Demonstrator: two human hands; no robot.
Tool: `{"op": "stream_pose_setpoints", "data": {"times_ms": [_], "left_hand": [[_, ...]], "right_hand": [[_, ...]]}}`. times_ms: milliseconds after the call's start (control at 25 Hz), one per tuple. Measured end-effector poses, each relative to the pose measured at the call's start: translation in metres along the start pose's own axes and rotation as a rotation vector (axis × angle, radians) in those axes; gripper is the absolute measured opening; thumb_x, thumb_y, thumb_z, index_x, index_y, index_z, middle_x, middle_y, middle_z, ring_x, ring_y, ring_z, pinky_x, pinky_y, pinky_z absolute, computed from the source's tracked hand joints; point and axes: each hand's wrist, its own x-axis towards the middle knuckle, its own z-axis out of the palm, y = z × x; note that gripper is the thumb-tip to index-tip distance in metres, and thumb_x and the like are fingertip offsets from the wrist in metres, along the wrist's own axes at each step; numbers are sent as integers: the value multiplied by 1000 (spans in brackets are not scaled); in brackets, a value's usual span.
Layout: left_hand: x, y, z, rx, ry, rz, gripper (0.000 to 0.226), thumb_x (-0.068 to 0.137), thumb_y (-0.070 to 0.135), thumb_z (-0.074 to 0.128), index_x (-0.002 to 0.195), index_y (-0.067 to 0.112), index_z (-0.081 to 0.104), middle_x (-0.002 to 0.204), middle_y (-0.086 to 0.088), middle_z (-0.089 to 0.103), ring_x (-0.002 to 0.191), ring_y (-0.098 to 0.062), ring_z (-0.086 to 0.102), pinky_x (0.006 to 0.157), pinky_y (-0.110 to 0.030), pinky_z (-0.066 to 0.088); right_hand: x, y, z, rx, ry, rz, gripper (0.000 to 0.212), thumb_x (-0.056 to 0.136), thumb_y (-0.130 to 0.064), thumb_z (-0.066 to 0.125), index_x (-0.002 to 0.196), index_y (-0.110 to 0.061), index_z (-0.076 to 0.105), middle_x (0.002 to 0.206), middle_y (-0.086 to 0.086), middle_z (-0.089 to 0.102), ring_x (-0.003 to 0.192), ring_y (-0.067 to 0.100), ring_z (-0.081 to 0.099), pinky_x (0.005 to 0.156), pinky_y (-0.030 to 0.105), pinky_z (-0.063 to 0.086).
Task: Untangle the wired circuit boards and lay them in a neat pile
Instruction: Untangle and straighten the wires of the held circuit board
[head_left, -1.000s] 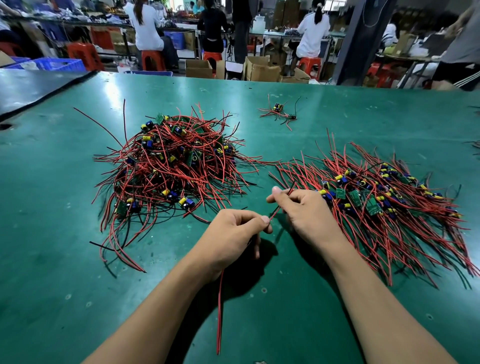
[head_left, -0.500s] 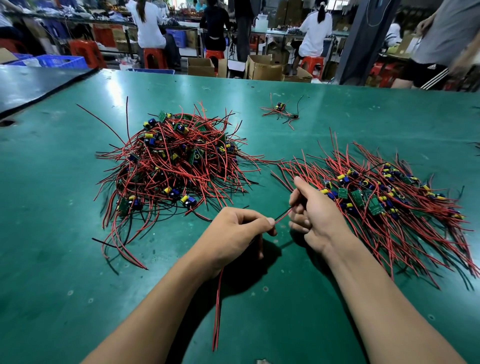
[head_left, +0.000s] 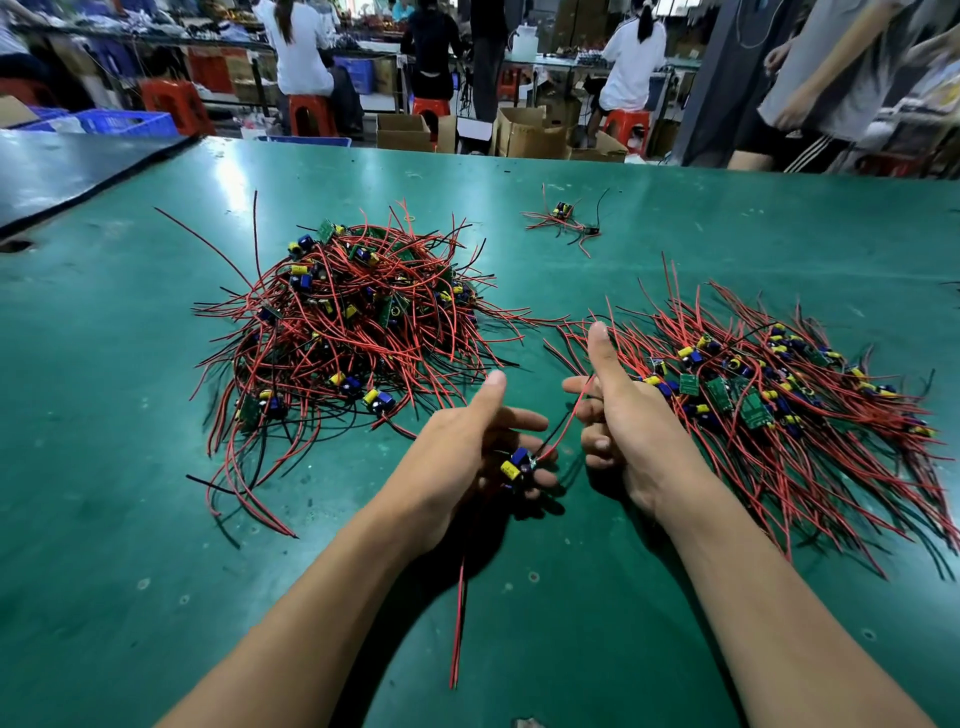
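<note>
On the green bench (head_left: 104, 493) lies a big tangled heap (head_left: 353, 332) of red and black wires with small boards in it. Near the heap, at its front right corner, the left hand (head_left: 467, 447) is raised a little over the bench. Its thumb points up and its fingers are curled around one small circuit board (head_left: 517, 466) with a blue and yellow part. Two long wires (head_left: 458, 634) hang from this hand toward the viewer. A red lead (head_left: 563, 423) goes from the board up to the right hand (head_left: 623, 436), a little further right of the heap. This hand holds the lead at its forefinger, the thumb straight up and the other fingers curled in. To the right of the heap, well apart, lies the sorted pile (head_left: 769, 395), its wires lying about the same way. Behind the heap to the right lies one stray board (head_left: 563, 218).
</note>
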Motion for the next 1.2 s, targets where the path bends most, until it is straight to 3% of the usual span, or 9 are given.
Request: {"op": "stream_pose_setpoints", "data": {"times_ms": [360,480,600,720,880,960,1040,1120,1200], "left_hand": [[1,13,-10,-288,-51,105,83,91,70,28,120,0,62,117,-17,70,104,-36,69,84,-42,59],[1,14,-11,-320,-44,133,86,90,72,27,124,0,60,120,-19,68,108,-36,67,89,-42,56],[2,14,-8,-376,-56,138,83,87,73,30,130,8,59,129,-21,63,110,-32,66,89,-41,56],[0,14,-5,-418,-113,130,78,89,72,32,138,15,53,137,-19,57,117,-34,63,102,-46,48],[-1,14,0,-274,-60,154,62,93,61,35,136,21,56,142,-4,54,126,-21,57,112,-44,38],[-3,12,2,-200,-5,229,45,94,43,46,126,15,62,133,-5,62,121,-19,60,104,-41,48],[-5,11,2,-179,35,309,26,98,23,51,111,7,67,112,-9,71,98,-23,70,80,-36,60],[-8,10,-1,-59,142,375,17,98,15,55,100,7,70,90,-5,72,67,-19,66,53,-26,53],[-7,9,-8,252,347,466,11,94,13,61,92,13,72,74,4,67,55,-11,55,49,-21,44]], "right_hand": [[-1,-1,4,-89,32,-129,61,89,-79,40,95,-21,59,69,2,60,37,11,43,37,18,29],[-5,-1,6,-113,15,-214,55,88,-74,51,96,-20,59,66,-4,60,41,11,46,41,23,34],[-17,4,16,-204,-38,-334,57,69,-71,72,101,-27,56,81,-5,68,60,13,58,58,34,48],[-24,13,29,-319,-53,-443,45,72,-43,86,101,-28,55,88,-6,65,64,5,61,65,23,51],[-14,14,22,-398,81,-499,29,82,-19,79,105,-22,61,95,-5,68,63,3,61,71,24,54],[-3,11,8,-487,235,-534,24,85,-16,75,106,-19,63,99,0,68,68,5,59,77,25,52],[5,8,-8,-587,362,-546,25,87,-17,73,110,-16,64,106,6,66,85,19,62,89,36,51],[8,8,-19,-716,440,-534,34,87,-18,73,119,-14,63,115,9,60,105,28,57,98,38,44],[4,9,-17,-856,482,-591,43,85,-18,75,126,-14,62,121,11,55,115,30,50,102,37,36]]}}
